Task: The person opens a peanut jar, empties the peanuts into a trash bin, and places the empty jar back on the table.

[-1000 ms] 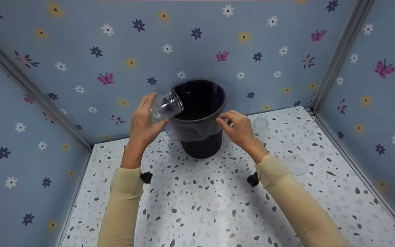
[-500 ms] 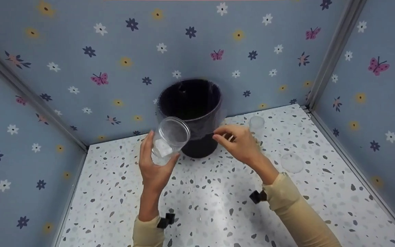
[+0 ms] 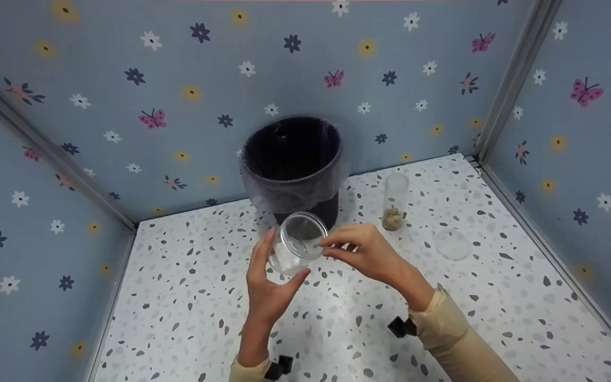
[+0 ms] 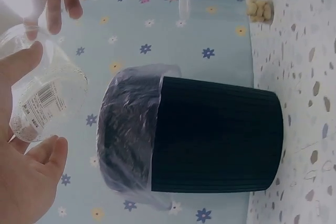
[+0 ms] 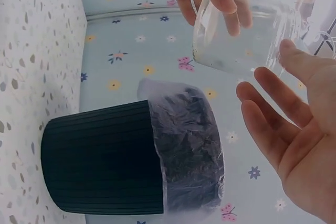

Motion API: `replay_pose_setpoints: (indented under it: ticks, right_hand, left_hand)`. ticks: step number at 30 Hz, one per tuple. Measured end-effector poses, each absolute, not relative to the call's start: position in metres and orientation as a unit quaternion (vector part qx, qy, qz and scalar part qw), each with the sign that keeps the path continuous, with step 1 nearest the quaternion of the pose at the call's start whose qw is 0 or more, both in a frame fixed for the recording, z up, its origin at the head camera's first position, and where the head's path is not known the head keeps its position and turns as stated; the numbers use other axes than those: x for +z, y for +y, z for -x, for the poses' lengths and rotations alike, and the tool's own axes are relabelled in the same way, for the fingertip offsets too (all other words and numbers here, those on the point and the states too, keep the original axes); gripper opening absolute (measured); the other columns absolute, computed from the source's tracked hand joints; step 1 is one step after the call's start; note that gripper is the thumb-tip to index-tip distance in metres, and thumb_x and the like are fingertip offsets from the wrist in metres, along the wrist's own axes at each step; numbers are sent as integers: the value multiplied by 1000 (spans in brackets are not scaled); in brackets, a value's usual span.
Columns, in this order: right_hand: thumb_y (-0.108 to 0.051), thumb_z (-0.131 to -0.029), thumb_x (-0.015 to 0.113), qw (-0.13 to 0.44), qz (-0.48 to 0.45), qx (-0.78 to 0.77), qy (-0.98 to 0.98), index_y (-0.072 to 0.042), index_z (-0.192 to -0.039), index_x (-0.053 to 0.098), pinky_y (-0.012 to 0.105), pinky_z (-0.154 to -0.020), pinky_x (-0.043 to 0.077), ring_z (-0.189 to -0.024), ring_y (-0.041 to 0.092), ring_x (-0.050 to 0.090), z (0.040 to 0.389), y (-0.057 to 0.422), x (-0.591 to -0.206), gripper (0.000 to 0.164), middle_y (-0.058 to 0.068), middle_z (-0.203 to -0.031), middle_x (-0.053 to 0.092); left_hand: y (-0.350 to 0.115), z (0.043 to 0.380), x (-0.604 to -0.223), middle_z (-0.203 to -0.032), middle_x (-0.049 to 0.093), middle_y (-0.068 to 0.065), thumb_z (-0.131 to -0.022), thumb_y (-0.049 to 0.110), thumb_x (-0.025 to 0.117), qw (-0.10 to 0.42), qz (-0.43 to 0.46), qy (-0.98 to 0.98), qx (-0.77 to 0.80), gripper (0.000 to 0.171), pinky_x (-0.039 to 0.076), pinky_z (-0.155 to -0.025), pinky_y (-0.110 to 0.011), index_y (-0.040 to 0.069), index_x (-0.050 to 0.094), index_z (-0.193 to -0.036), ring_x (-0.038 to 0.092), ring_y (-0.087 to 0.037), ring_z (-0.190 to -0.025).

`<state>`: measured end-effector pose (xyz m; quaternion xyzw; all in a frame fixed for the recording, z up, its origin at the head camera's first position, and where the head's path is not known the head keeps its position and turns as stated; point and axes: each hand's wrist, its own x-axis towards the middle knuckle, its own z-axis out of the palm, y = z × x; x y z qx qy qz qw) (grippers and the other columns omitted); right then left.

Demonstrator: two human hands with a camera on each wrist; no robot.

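My left hand point(image 3: 271, 286) holds a clear plastic jar point(image 3: 290, 260) between thumb and fingers, tilted with its uncapped mouth toward my right hand. A white barcode label point(image 4: 44, 106) shows through its wall in the left wrist view. At the rim, my right hand point(image 3: 366, 249) touches the jar with thumb and fingertips; in the right wrist view its thumb point(image 5: 299, 59) lies at the rim, fingers loosely bent and apart from it. Just beyond stands a black trash bin point(image 3: 326, 209), a translucent liner point(image 3: 273, 193) folded over its edge.
Right of the bin is a clear container point(image 3: 396, 193) with tan lumps point(image 3: 392, 218) at its near end. A clear round lid point(image 3: 453, 245) lies on the speckled tabletop point(image 3: 337, 329) to its right. Flower-patterned panels point(image 3: 231, 69) enclose the back and sides.
My left hand has brought the jar from the bin's mouth down and right, to my right hand. My right hand has moved down from the bin's rim, uncovering the container's tan lumps.
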<state>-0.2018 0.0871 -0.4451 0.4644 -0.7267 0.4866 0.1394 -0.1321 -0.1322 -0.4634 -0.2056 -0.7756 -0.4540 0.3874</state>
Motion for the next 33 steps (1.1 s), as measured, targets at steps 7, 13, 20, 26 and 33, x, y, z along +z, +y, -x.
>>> replay_pose_setpoints:
  ticks: [7, 13, 20, 26, 33]
  right_hand:
    - [-10, -86, 74, 147, -471, 474, -729, -11, -95, 76, 19, -61, 52, -74, 7, 62, 201, 93, -448, 9, -5, -90, 70]
    - [-12, -88, 73, 166, -469, 443, -746, -12, -93, 75, 18, -61, 51, -72, 6, 61, 201, 102, -452, 5, -6, -87, 69]
    - [-15, -87, 74, 171, -435, 382, -797, -15, -91, 76, 23, -60, 52, -72, 5, 61, 200, 132, -468, 4, -8, -85, 69]
    - [-19, -88, 73, 94, -377, 323, -863, -19, -89, 76, 29, -62, 53, -73, 4, 62, 210, 185, -489, 3, -11, -84, 69]
    - [-21, -90, 71, 44, -286, 280, -915, -15, -93, 77, 34, -62, 53, -72, 9, 64, 234, 257, -511, 8, -7, -86, 71]
  left_hand:
    - [-126, 135, -473, -131, 50, -31, -59, -4, 91, 373, 216, -772, -467, 88, 40, -103, -30, -15, 45, -134, 48, -35, -123]
    - [-120, 137, -476, -133, 47, -32, -59, 0, 92, 330, 218, -784, -478, 94, 47, -95, -43, -15, 41, -137, 48, -37, -122]
    - [-126, 137, -476, -140, 42, -27, -66, 0, 88, 286, 223, -796, -485, 93, 48, -89, -54, -14, 34, -140, 44, -40, -126]
    - [-135, 132, -481, -136, 46, -25, -71, -5, 82, 280, 227, -800, -480, 77, 49, -88, -53, -13, 42, -137, 46, -37, -124]
    - [-143, 125, -492, -135, 47, -29, -76, -4, 76, 268, 219, -795, -498, 70, 48, -87, -58, -14, 43, -137, 46, -44, -121]
